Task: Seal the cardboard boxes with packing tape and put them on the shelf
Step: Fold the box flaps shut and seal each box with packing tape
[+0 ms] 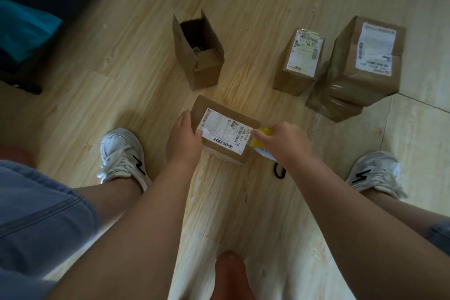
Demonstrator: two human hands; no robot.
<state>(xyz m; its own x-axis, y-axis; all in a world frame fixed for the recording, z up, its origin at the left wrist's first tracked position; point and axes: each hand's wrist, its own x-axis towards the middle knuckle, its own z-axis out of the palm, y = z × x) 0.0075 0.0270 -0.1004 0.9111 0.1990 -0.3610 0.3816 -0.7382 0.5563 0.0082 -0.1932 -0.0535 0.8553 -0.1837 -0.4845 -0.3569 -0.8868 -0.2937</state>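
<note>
A small cardboard box (219, 112) with a white shipping label lies on the wooden floor between my feet. My left hand (183, 137) holds its left side, thumb on the label. My right hand (285, 141) grips a yellow tape dispenser (261, 137) at the box's right edge, index finger pointing onto the label. An open box (197, 53) stands upright just beyond. Farther right sit a labelled sealed box (300, 63) and a larger taped box (362, 63) stacked on another flat box (331, 108).
My two white sneakers (121, 156) (375, 173) flank the work spot. A black looped cord (278, 170) lies on the floor under my right wrist. Dark furniture with a teal item (24, 31) fills the far left corner. No shelf is in view.
</note>
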